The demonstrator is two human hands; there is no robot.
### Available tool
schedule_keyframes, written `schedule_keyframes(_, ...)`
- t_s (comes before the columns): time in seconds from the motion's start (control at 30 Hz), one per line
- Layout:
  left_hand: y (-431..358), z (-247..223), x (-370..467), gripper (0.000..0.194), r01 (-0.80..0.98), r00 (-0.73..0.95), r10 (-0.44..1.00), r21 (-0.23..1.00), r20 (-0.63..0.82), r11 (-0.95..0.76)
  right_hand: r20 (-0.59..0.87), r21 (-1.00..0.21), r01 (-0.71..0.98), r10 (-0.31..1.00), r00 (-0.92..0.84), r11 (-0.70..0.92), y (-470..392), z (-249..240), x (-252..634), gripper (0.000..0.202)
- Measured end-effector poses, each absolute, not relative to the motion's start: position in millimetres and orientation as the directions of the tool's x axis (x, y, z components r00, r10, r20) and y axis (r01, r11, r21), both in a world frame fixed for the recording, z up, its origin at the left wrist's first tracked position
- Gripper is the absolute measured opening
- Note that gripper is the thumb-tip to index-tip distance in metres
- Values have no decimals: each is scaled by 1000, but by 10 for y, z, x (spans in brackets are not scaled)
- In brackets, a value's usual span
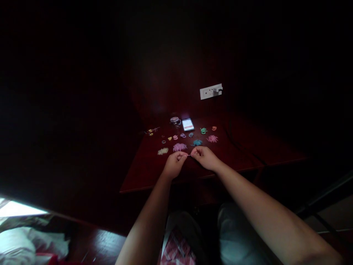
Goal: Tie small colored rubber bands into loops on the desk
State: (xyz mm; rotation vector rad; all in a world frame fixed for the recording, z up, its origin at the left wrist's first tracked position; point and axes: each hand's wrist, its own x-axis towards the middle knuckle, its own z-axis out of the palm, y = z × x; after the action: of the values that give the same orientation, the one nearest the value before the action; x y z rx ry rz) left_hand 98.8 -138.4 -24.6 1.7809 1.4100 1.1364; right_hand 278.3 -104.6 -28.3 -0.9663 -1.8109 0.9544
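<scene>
Between my two hands stretches a thin pale purple strip point(189, 155). My left hand point(175, 162) pinches one end, and my right hand point(202, 156) pinches the other, both just above the front part of the dark red table point(149, 176). Right behind my left hand lies a pile of small purple pieces point(179, 147), with a cream pile point(163, 151) to its left. A blue pile point(197, 142) is just beyond my right hand, and a pink pile point(212, 138) lies farther right. The pieces are too small to make out exactly.
Small looped items, among them a green one point(203, 130) and an orange one point(214, 128), lie behind the piles. At the back stand a lidded jar point(175, 121) and a phone with a lit screen point(188, 124). A wall socket point(211, 91) holds a plug. A dark cable crosses the right side.
</scene>
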Motion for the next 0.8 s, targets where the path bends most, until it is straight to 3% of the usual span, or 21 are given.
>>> schedule_keyframes(0.5,-1348,-269,967,28,367,64,963,891,263,-268,324,-885,216,879,-350,412,-998,-294,2790,20)
schedule_keyframes(0.8,-1405,-286,982,26,322,111,967,912,230,-254,289,-858,267,843,-454,438,-1115,-252,2794,29)
